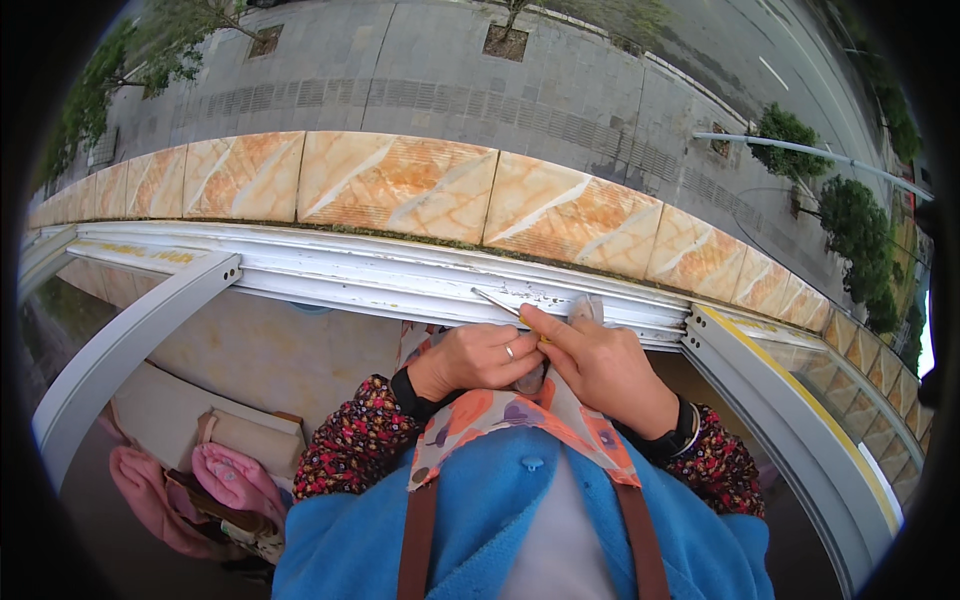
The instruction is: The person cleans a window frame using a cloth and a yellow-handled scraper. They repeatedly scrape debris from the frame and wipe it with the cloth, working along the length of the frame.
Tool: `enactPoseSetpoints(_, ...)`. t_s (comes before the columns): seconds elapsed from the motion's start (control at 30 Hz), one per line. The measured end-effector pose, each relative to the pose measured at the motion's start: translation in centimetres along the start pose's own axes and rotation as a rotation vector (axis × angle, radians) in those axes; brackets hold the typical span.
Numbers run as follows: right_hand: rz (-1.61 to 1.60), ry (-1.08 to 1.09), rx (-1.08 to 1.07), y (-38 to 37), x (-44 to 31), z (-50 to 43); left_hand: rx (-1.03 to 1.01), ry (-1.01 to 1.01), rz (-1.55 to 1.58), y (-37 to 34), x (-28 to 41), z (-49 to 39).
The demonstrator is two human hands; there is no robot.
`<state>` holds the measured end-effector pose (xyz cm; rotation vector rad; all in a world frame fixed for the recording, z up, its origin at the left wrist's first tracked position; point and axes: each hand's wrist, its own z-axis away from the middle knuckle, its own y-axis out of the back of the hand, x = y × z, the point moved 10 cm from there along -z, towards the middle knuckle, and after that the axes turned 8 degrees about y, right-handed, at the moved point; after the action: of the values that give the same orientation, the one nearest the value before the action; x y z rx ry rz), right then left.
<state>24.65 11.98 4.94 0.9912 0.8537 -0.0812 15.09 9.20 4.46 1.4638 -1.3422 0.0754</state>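
My right hand (611,360) grips a slim screwdriver-like tool with a yellow handle and a bare metal shaft (496,302). Its tip points left over the white metal window track (375,279), near dark specks of grime; contact cannot be made out. My left hand (480,358), wearing a ring, is curled right against the right fingers. Whether it also grips the handle is hidden. A grey cloth (529,381) shows just below the left fingers. Another grey cloth piece (588,307) lies on the track behind my right hand.
Sliding window frames stand at left (142,352) and right (795,427). Beyond the track runs an orange marbled tile ledge (397,180), with a paved sidewalk (450,82) far below outside. Pink rolled bedding (232,476) lies indoors at lower left. A patterned apron (487,420) hangs before me.
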Motion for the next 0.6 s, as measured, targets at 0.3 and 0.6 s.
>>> enactPoseSetpoints(0.3, 0.120, -0.181, 0.142, 3.8, 2.5, 6.9, 0.016, -0.032, -0.111, -0.1, 0.3, -0.3)
enactPoseSetpoints(0.6, 0.100, -0.201, 0.019, 2.1, 2.8, 5.8, 0.005, -0.002, -0.059, -0.4, 0.0, 0.0)
